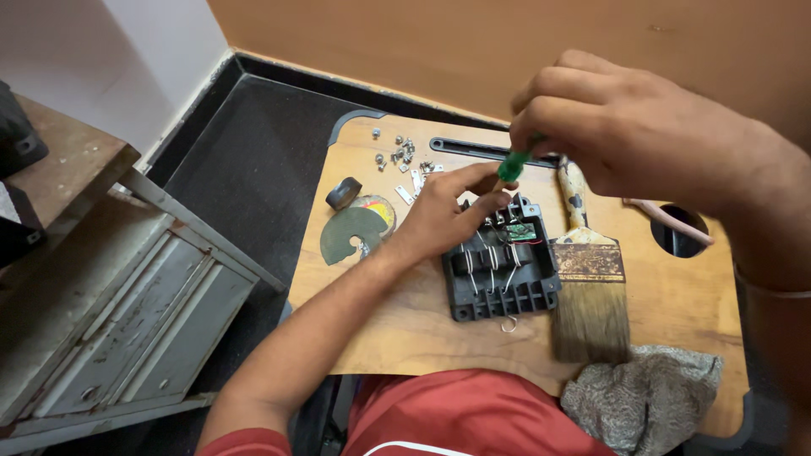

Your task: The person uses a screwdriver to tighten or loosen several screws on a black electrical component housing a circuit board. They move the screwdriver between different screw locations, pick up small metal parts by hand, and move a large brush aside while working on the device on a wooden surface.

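Holding the black box [500, 268] with the left hand [448, 211], the right hand [625, 127] grips a green screwdriver [510, 165] over it. Loose screws [397, 154] already lie on the counter [405, 329]; the box seems open, the work inside unfinished.

Head view, steeply down, close.
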